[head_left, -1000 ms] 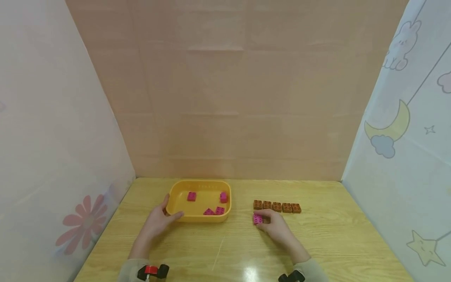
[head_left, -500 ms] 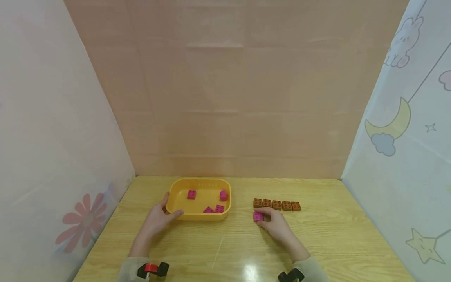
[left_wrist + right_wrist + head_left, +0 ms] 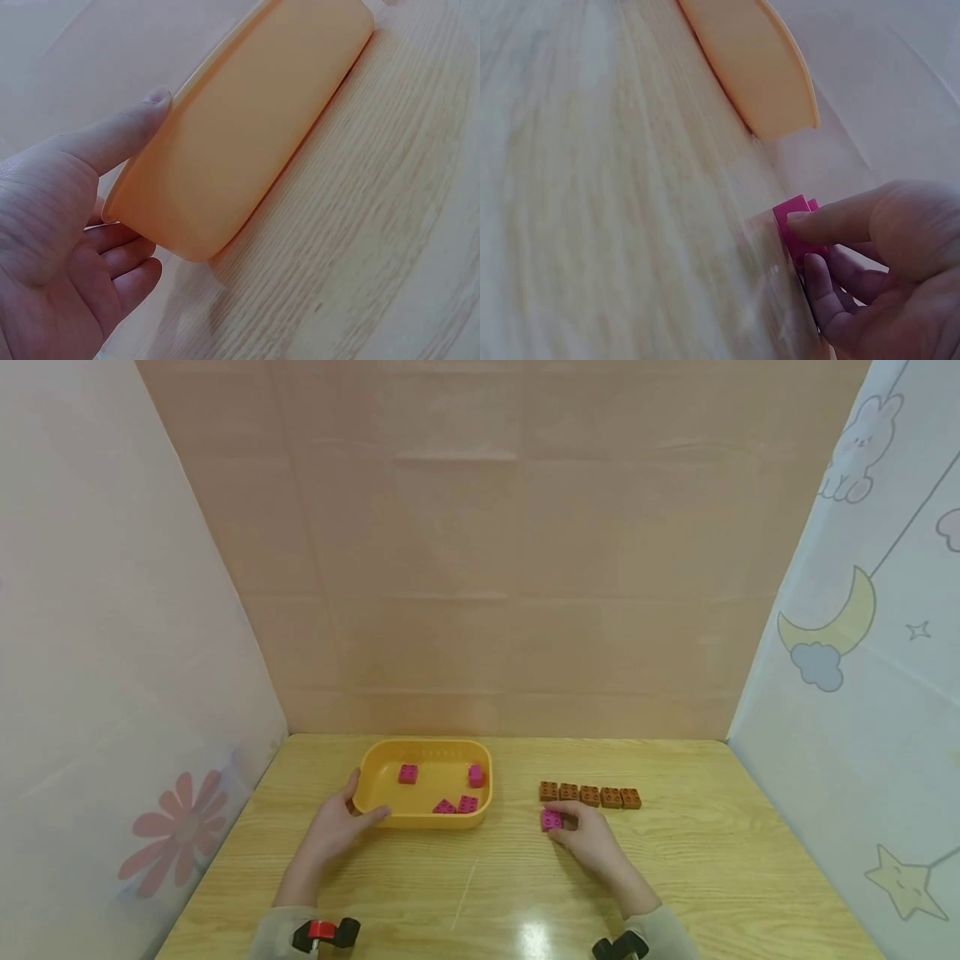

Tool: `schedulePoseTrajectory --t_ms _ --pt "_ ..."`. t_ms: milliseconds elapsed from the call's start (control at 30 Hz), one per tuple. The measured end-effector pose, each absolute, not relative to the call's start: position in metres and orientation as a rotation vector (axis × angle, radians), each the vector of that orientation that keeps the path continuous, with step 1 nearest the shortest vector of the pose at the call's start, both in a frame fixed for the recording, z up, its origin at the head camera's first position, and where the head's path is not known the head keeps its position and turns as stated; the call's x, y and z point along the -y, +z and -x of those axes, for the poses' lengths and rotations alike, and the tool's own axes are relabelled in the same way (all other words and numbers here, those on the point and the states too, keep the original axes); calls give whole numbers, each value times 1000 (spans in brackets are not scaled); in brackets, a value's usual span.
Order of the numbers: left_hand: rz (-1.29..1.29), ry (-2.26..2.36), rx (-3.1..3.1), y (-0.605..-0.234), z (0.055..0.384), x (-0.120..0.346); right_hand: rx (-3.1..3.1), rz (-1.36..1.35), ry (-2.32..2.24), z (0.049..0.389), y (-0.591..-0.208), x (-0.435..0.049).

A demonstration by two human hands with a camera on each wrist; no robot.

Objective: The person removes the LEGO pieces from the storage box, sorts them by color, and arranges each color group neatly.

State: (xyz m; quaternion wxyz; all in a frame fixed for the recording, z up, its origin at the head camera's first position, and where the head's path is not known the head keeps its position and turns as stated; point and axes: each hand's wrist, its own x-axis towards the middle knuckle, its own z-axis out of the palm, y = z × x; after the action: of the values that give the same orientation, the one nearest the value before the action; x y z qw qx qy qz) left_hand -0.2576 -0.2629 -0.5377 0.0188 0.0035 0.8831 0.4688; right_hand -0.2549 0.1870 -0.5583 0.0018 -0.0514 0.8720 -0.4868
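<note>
My left hand [image 3: 337, 821] grips the near left corner of a yellow plastic tray [image 3: 420, 822]. In the left wrist view the thumb lies on the tray's rim and the fingers curl around the outside of its end wall. Inside the tray are a pink building brick [image 3: 408, 774] at the back left, another lying on its side at the right wall, and two by the front wall. With thumb and fingers my right hand [image 3: 592, 839] pinches a pink building brick [image 3: 551, 820] down at the table, just in front of the left end of a row of brown bricks [image 3: 589, 796].
Several brown bricks run side by side, right of the tray. The wooden table [image 3: 465, 893] meets an orange-tan backdrop [image 3: 495, 610] behind and white printed sheets at both sides. Each wrist carries a strapped black mount [image 3: 621, 945].
The right hand and its pink brick have shifted very slightly to the right. The left hand keeps its hold on the tray. The head view has tilted a little.
</note>
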Motion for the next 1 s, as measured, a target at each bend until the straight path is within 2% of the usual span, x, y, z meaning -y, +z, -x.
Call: schedulePoseTrajectory --t_ms 667,1000 --pt "10 1468 -2735 -538 258 261 -2695 205 -1553 253 -527 -191" --pt "22 1476 -2736 -537 257 260 -2556 399 -1756 272 -507 -134"
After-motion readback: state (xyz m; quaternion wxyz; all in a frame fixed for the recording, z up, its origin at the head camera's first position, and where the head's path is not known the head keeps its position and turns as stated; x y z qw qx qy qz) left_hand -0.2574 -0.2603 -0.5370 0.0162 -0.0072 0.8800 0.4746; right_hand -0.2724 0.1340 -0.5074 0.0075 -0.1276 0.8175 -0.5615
